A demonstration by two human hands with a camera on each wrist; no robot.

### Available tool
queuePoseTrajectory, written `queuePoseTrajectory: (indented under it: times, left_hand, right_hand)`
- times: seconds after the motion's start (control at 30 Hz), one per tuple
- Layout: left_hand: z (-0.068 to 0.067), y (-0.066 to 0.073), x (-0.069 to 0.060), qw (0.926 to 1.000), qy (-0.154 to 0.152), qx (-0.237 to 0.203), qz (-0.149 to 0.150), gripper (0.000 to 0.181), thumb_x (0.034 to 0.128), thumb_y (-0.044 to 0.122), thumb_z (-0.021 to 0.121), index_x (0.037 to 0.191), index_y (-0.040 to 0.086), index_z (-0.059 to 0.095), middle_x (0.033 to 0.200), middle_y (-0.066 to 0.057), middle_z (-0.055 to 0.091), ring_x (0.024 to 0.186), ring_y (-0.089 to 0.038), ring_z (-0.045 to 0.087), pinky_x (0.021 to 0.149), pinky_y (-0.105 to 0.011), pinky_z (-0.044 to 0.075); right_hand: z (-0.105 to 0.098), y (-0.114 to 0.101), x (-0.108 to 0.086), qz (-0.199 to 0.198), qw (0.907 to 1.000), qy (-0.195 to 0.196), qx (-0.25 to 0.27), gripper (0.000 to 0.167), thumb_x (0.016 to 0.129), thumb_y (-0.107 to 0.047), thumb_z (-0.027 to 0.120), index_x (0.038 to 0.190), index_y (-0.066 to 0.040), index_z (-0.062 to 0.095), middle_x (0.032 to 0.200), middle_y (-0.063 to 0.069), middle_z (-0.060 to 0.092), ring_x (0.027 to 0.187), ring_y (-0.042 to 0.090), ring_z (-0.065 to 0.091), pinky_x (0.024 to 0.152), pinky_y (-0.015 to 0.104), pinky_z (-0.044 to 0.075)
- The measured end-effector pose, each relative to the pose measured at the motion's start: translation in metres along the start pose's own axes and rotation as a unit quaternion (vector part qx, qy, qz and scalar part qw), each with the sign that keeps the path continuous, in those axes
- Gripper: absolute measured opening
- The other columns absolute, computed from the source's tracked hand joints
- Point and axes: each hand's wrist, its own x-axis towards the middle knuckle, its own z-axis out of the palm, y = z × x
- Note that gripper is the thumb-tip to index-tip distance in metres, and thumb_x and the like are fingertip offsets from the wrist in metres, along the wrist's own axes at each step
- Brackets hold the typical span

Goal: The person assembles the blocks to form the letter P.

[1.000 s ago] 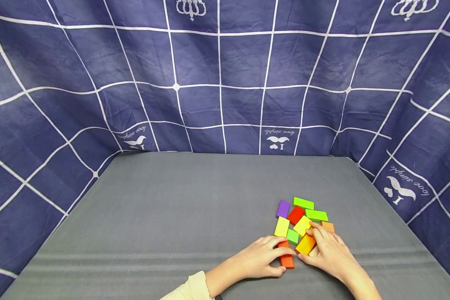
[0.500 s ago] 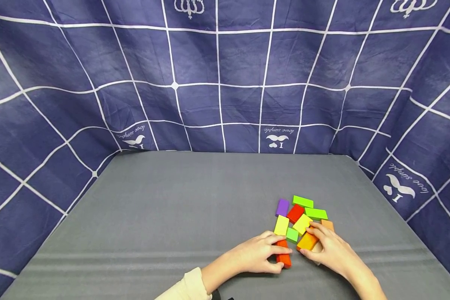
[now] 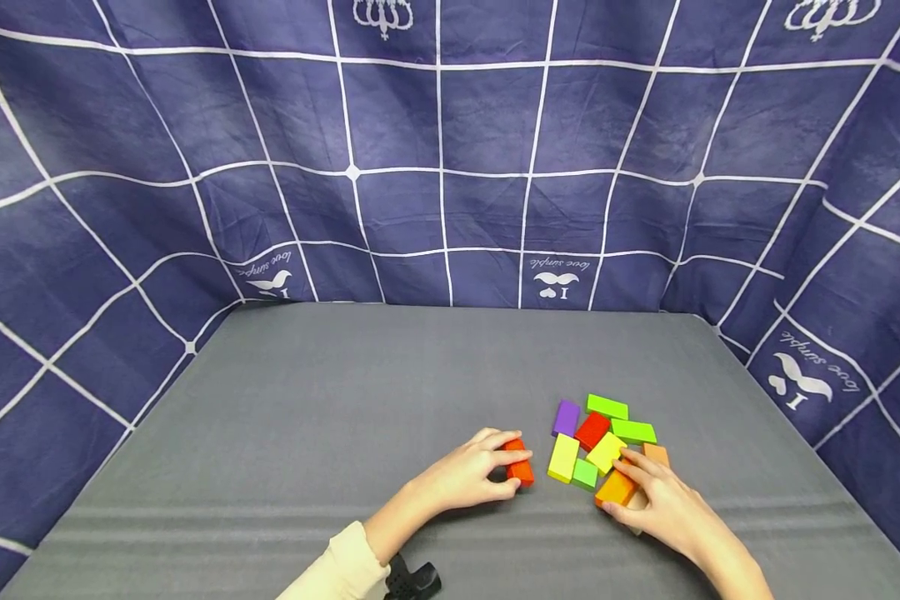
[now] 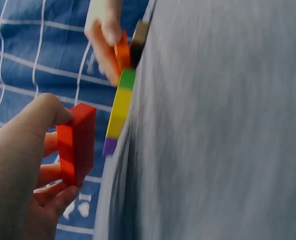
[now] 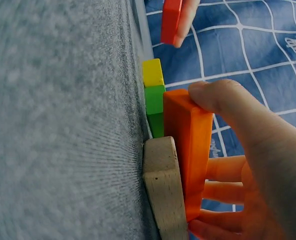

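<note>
Eleven blocks are showing, and two hands. The left hand is pinching one red-orange block between thumb and fingers, gripping it near its two ends. The right hand is gripping one orange block the same way, thumb at the near end. The other nine are lying in a cluster: two lime-green blocks, two yellow blocks, one purple block, one red block, one green block, one light-orange block and one bare wooden block.

All this is sitting on the right half of the grey table, well short of its far edge and nearer its right edge than its left. The red-orange block is staying just left of the cluster, its long axis running from near to far, the far end leaning slightly toward the left edge. The orange block is slanting, its far end pointing toward the far right corner.

Both wrist views are showing the red-orange block apart from the table surface, which the head view leaves unclear. The right wrist view is revealing the wooden block between table and orange block; from the head only a sliver is peeking out.
</note>
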Motion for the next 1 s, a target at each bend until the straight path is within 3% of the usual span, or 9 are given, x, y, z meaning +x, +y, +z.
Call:
queuePoseTrajectory:
  times: [0.27, 0.5, 0.67, 0.8, 1.0]
  left_hand:
    - [-0.006, -0.033, -0.018, 0.9956, 0.012, -0.059, -0.072, 0.040, 0.0833, 0.024, 0.055, 0.122, 0.016, 0.059, 0.134, -0.006, 0.048, 0.122, -0.021, 0.044, 0.100, -0.038, 0.040]
    - [-0.005, -0.059, -0.025, 0.9870, 0.014, -0.133, -0.089, 0.042, 0.0819, 0.019, 0.059, 0.123, 0.009, 0.058, 0.134, -0.009, 0.046, 0.122, -0.027, 0.044, 0.099, -0.042, 0.039]
    - [-0.006, -0.068, -0.025, 0.9792, 0.007, -0.177, -0.099, 0.046, 0.0820, 0.017, 0.062, 0.126, 0.007, 0.054, 0.138, -0.010, 0.042, 0.126, -0.029, 0.042, 0.100, -0.045, 0.038]
    - [-0.005, -0.070, -0.026, 0.9758, -0.002, -0.187, -0.113, 0.046, 0.0828, 0.017, 0.061, 0.127, 0.010, 0.053, 0.142, -0.008, 0.039, 0.130, -0.029, 0.038, 0.102, -0.047, 0.036]
    - [-0.006, -0.071, -0.025, 0.9736, 0.025, -0.194, -0.118, 0.044, 0.0810, 0.014, 0.060, 0.125, 0.009, 0.055, 0.140, -0.012, 0.039, 0.130, -0.033, 0.036, 0.101, -0.051, 0.034]
  right_hand:
    - [0.000, -0.001, -0.006, -0.002, 0.9998, -0.014, 0.016, 0.064, 0.069, -0.052, 0.069, 0.114, -0.007, 0.063, 0.130, 0.010, 0.051, 0.117, 0.038, 0.048, 0.079, 0.057, 0.044]
    - [-0.014, -0.005, -0.008, -0.011, 0.9995, 0.012, 0.027, 0.063, 0.069, -0.051, 0.071, 0.115, -0.009, 0.063, 0.131, 0.009, 0.050, 0.119, 0.040, 0.044, 0.081, 0.062, 0.041]
    - [-0.021, -0.012, -0.006, -0.035, 0.9983, 0.024, 0.040, 0.062, 0.070, -0.049, 0.071, 0.118, -0.011, 0.061, 0.133, 0.007, 0.049, 0.120, 0.044, 0.043, 0.083, 0.064, 0.039]
    - [-0.022, -0.021, -0.002, -0.066, 0.9961, 0.042, 0.040, 0.062, 0.071, -0.047, 0.072, 0.121, -0.014, 0.059, 0.132, 0.003, 0.050, 0.117, 0.036, 0.048, 0.083, 0.059, 0.044]
    - [-0.018, -0.039, 0.015, -0.165, 0.9828, 0.080, 0.022, 0.060, 0.070, -0.041, 0.074, 0.123, -0.018, 0.057, 0.124, -0.005, 0.055, 0.115, 0.020, 0.050, 0.086, 0.047, 0.048]
